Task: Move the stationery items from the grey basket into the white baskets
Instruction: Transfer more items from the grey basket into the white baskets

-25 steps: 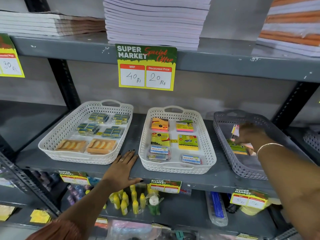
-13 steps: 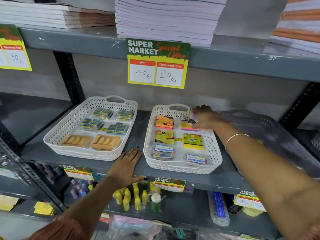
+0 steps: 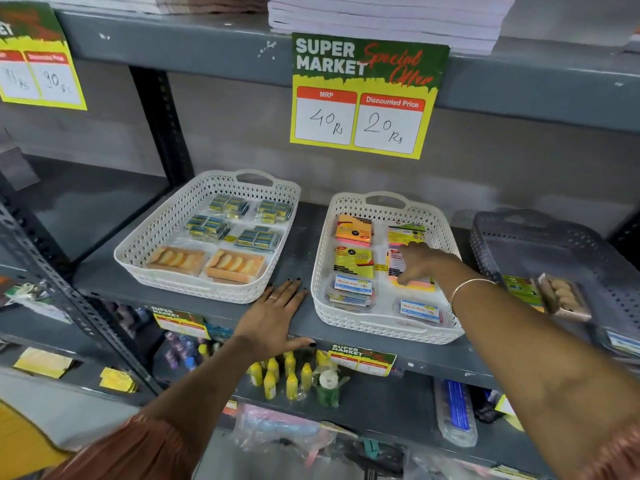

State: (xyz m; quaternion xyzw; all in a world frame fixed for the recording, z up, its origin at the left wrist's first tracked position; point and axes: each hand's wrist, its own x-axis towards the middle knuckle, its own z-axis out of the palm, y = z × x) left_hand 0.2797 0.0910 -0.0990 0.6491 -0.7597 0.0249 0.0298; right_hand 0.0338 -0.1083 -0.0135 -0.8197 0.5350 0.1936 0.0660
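Head view, we see: right hand [image 3: 417, 263] grasping pink sticky-note pack [image 3: 412, 277] inside centre white plastic basket [image 3: 382, 332] | left hand [image 3: 273, 315] flat, released, on grey metal shelf [image 3: 433, 358] | grey perforated basket [image 3: 491, 244], right edge, looks to hold several packs yet.

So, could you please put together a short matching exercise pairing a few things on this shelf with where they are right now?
Things:
1. left hand
2. right hand
3. packs of small blue and yellow boxes
4. pack of round tan pieces

Places:
A. in the grey basket
B. flat on the shelf edge between the two white baskets
C. in the left white basket
D. over the sticky-note pads in the right white basket

Pairs: 1-B, 2-D, 3-C, 4-A
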